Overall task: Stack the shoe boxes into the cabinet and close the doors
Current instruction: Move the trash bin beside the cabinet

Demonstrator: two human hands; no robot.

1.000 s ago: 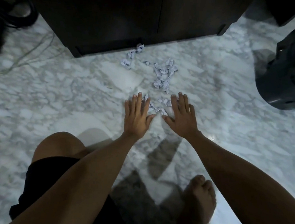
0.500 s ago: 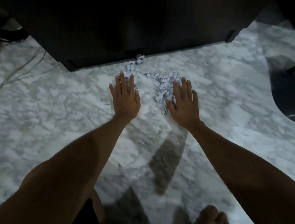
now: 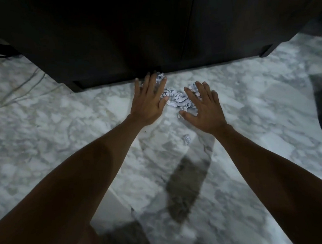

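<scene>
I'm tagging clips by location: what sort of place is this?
Probably a room in a home: a polished marble floor, a dark cabinet with closed doors, and loose cables on the floor at left.

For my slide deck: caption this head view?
Both open hands, left and right, gather crumpled paper before the closed cabinet.

The paper scraps (image 3: 176,99) lie on the floor (image 3: 59,130) just in front of the cabinet (image 3: 129,37), between the left hand (image 3: 148,101) and the right hand (image 3: 203,108); one stray scrap (image 3: 186,139) lies nearer the person, cables (image 3: 13,92) far left
</scene>
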